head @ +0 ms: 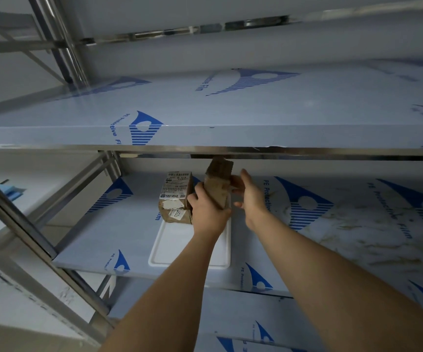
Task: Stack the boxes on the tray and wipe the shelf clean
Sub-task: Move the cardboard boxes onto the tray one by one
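Head view, looking down and forward into a steel shelf rack wrapped in pale film with blue logos. Two bare forearms reach in from below toward the middle shelf (307, 224).

The left hand (209, 212) grips a brown cardboard box (218, 186), fingers curled round its lower left side. The box is tilted, its top end leaning away toward the underside of the upper shelf (205, 118). The right hand (249, 196) is just right of the box with fingers straight and spread; its fingertips touch or nearly touch the box's right face, and I cannot tell which.

Just left of the held box, a second box (176, 196) with white shipping labels stands on the far end of a white tray (190, 262). The left hand hides part of this box's right edge. The tray lies flat on the middle shelf, its near rim close to the shelf's front edge, with the left forearm crossing over it.

To the right of the hands, the middle shelf's film carries brownish smears (357, 237). A steel upright (15, 224) slants across the left foreground. A blue sheet (0, 199) shows beyond it at far left.
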